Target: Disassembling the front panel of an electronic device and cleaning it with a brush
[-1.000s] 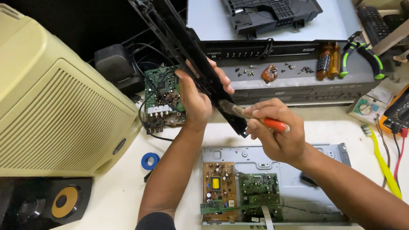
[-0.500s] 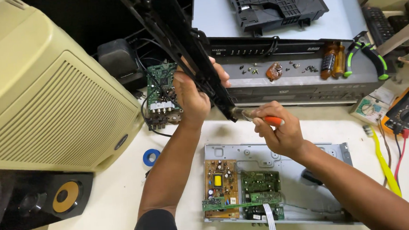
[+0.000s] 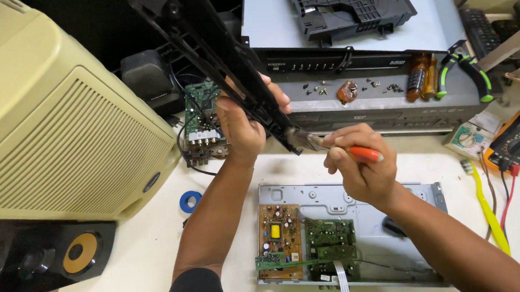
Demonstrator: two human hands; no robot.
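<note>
Closest to us sits the flat metal tray (image 3: 393, 201) with a brown circuit board (image 3: 279, 241) and a green board (image 3: 330, 238) on the white table (image 3: 158, 246). Above it our right hand (image 3: 361, 169) is wrapped around an orange-handled brush (image 3: 337, 148), bristles touching the long black plastic panel (image 3: 226, 65), which our left hand (image 3: 244, 126) grips tight, tilted. Farther back lie tiny screws (image 3: 319, 90) on a grey player (image 3: 388, 101).

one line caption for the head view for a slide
Left hand holds a long black panel while right hand brushes it with an orange-handled brush.
</note>
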